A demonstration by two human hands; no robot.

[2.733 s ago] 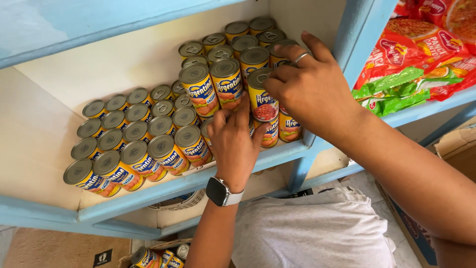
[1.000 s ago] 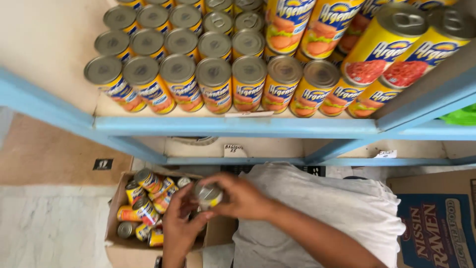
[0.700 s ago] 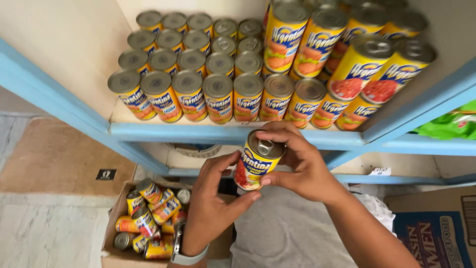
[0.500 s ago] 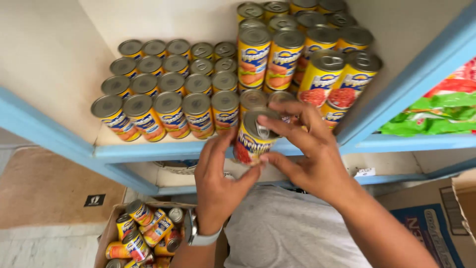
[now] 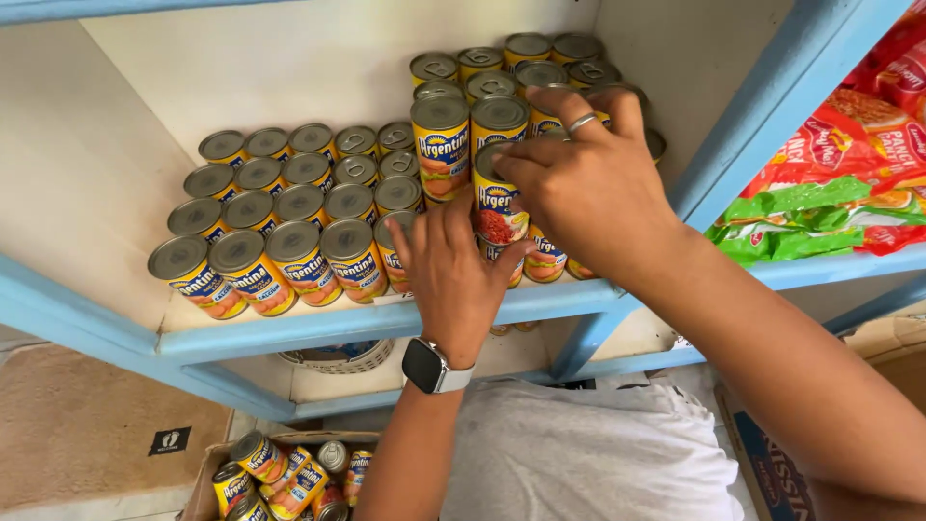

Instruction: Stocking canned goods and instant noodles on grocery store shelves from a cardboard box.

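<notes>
A: Head view, fingers first. The right hand (image 5: pixel 588 188) has its fingers (image 5: pixel 521 174) curled over the rim of a can (image 5: pixel 499 207), gripping it from above; there is a ring on one finger.

B: And the can sits where?

A: Upright on the shelf (image 5: pixel 386 323), near the front edge, on top of a lower can (image 5: pixel 502 259) (only a sliver of that one shows). Its label is yellow and blue with a red picture.

B: The left hand (image 5: pixel 453 275)?

A: It comes up from below, fingers extended and spread, the tips resting against the held can's lower side and the cans beneath. It clasps nothing that I can see; it presses flat. A watch (image 5: pixel 434 367) sits on that wrist.

B: Around them?

A: Just behind the held can stand stacked cans (image 5: pixel 441 145), two layers high, running back to the wall. To the left are single-layer rows of low cans (image 5: pixel 280 207), lids up, tightly packed, reaching the front edge.

B: Farther out?

A: The shelf frame is pale blue. To the right, in the next bay, lie red and green packets (image 5: pixel 820 193). Below, on the floor, is a box (image 5: pixel 207 487) with more cans (image 5: pixel 289 478) lying loose in it. The person's grey shirt (image 5: pixel 588 453) fills the lower middle.
</notes>
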